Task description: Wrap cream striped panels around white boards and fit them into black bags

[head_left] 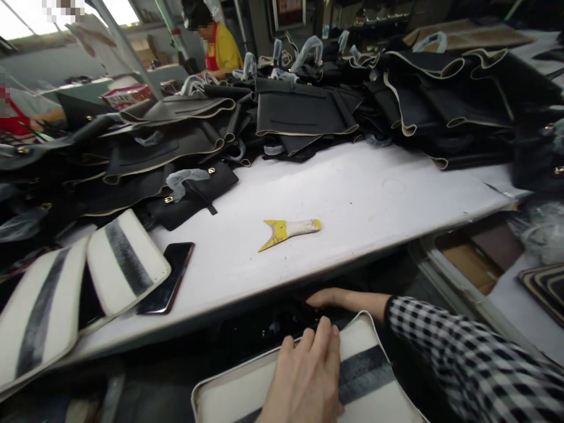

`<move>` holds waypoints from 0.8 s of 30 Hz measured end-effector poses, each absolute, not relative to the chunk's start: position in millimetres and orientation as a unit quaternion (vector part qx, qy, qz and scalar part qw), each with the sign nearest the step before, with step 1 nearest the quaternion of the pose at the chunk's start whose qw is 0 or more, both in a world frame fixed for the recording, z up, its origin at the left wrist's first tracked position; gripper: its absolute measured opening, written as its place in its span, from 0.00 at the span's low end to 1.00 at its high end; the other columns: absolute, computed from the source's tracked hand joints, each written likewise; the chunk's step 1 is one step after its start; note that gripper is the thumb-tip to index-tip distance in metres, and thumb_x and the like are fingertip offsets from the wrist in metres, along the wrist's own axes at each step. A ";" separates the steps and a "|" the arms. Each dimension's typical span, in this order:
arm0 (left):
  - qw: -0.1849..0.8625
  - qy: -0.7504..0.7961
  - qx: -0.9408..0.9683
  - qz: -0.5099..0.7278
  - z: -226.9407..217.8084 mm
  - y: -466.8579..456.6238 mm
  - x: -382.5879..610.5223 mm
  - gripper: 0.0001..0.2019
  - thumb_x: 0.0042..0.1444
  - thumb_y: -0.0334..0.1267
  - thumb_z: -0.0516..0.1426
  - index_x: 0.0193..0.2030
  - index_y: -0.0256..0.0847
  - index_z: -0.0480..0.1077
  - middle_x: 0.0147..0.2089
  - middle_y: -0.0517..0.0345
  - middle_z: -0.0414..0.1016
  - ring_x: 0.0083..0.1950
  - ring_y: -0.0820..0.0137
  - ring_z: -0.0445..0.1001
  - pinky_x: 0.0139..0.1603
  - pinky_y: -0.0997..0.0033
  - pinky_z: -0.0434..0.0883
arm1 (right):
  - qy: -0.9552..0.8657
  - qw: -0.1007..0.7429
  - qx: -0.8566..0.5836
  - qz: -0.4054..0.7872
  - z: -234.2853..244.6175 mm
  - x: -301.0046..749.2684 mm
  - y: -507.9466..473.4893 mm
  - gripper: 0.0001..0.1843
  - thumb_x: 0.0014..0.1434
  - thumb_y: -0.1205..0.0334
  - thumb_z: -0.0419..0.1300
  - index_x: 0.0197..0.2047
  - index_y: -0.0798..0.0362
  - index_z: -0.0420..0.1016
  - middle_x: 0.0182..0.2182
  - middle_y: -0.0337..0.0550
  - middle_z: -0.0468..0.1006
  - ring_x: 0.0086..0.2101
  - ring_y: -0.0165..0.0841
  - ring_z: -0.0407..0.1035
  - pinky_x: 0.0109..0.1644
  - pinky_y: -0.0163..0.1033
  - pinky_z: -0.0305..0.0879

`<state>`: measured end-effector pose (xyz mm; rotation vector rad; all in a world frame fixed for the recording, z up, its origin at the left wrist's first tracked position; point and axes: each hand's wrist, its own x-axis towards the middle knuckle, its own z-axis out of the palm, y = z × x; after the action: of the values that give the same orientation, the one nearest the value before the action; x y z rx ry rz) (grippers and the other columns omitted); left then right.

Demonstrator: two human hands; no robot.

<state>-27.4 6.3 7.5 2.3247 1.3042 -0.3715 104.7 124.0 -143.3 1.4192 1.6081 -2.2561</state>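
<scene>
Below the table edge, my left hand [308,367] has its fingers bent over the upper part of a cream-white panel [365,399] with a raised rim and a dark smeared stripe. The panel tilts toward me. My right hand [326,298], coming from a black-and-white checked sleeve, reaches behind it into the shadow under the tabletop. Dark items lie there, and the right fingers are mostly lost in the dark. On the white table [352,194] lies a flat yellow-and-white tool [288,232] with a forked end, apart from both hands.
Similar white striped panels [127,264] lie at the table's left, overlapping a phone [167,279]. Black leather bag pieces [304,108] with plastic-wrapped handles pile along the back. A crate [467,276] stands at the right. A person in yellow [224,50] sits beyond the pile.
</scene>
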 end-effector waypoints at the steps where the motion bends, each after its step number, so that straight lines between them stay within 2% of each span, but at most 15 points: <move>1: 0.228 0.481 0.838 -0.124 11.3 4.5 -27.3 0.37 0.54 0.46 0.60 0.69 0.38 0.55 0.69 0.45 0.58 0.57 0.53 0.69 0.54 0.48 0.72 | 0.535 0.049 0.454 -0.711 -132.2 99.6 131.2 0.22 0.61 0.47 0.58 0.35 0.60 0.77 0.26 0.41 0.76 0.27 0.30 0.69 0.37 0.37 0.69; 4: 0.220 0.494 0.837 -0.085 20.0 -3.5 -26.7 0.36 0.52 0.44 0.62 0.66 0.36 0.57 0.64 0.44 0.64 0.53 0.54 0.70 0.53 0.47 0.72 | 0.587 0.109 0.436 -0.673 -94.5 85.4 142.6 0.30 0.63 0.39 0.53 0.36 0.61 0.78 0.27 0.47 0.78 0.23 0.29 0.68 0.30 0.36 0.66; 7: 0.203 0.502 0.839 -0.048 26.5 -11.4 -28.6 0.34 0.50 0.42 0.64 0.62 0.34 0.61 0.59 0.43 0.67 0.50 0.53 0.71 0.48 0.50 0.74 | 0.632 0.084 0.431 -0.638 -64.7 74.6 134.0 0.37 0.64 0.34 0.44 0.41 0.60 0.78 0.31 0.50 0.80 0.26 0.31 0.70 0.31 0.35 0.65; 9: 0.216 0.509 0.833 -0.014 30.3 -16.7 -34.2 0.29 0.48 0.41 0.63 0.58 0.35 0.65 0.58 0.45 0.67 0.51 0.53 0.71 0.47 0.53 0.75 | 0.654 0.067 0.439 -0.613 -55.3 69.6 121.2 0.39 0.65 0.34 0.40 0.40 0.61 0.78 0.31 0.51 0.79 0.28 0.32 0.70 0.33 0.36 0.66; 13: 0.278 0.543 0.785 0.105 32.9 -28.5 -58.4 0.21 0.50 0.36 0.58 0.53 0.44 0.69 0.59 0.53 0.67 0.52 0.61 0.71 0.52 0.63 0.72 | 0.700 0.061 0.433 -0.565 -52.4 65.6 99.5 0.41 0.65 0.33 0.39 0.29 0.59 0.77 0.29 0.49 0.78 0.31 0.35 0.70 0.40 0.39 0.65; 16: 0.253 0.625 0.719 0.166 29.6 -32.6 -80.1 0.19 0.51 0.34 0.56 0.51 0.46 0.70 0.53 0.56 0.70 0.49 0.65 0.72 0.52 0.66 0.70 | 0.731 0.058 0.409 -0.542 -53.6 65.3 94.9 0.43 0.64 0.32 0.37 0.32 0.59 0.78 0.28 0.47 0.77 0.32 0.36 0.70 0.42 0.40 0.65; 19: 0.207 0.681 0.685 0.154 23.5 -27.6 -96.8 0.13 0.50 0.34 0.56 0.44 0.45 0.73 0.47 0.55 0.72 0.51 0.61 0.70 0.51 0.62 0.68 | 0.752 0.073 0.394 -0.524 -57.6 64.3 96.4 0.44 0.64 0.31 0.36 0.38 0.60 0.78 0.28 0.48 0.78 0.32 0.37 0.71 0.42 0.41 0.65; 24: 0.263 0.680 0.674 0.118 11.7 -12.7 -109.9 0.08 0.46 0.37 0.59 0.35 0.46 0.76 0.38 0.58 0.78 0.43 0.61 0.73 0.45 0.63 0.68 | 0.794 0.106 0.369 -0.471 -64.6 63.4 98.3 0.44 0.65 0.34 0.32 0.37 0.59 0.79 0.28 0.49 0.79 0.33 0.39 0.73 0.44 0.41 0.66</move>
<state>-109.9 -12.7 11.7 1.8233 1.8406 0.3184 63.4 98.3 -64.6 1.0865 2.3395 -1.3887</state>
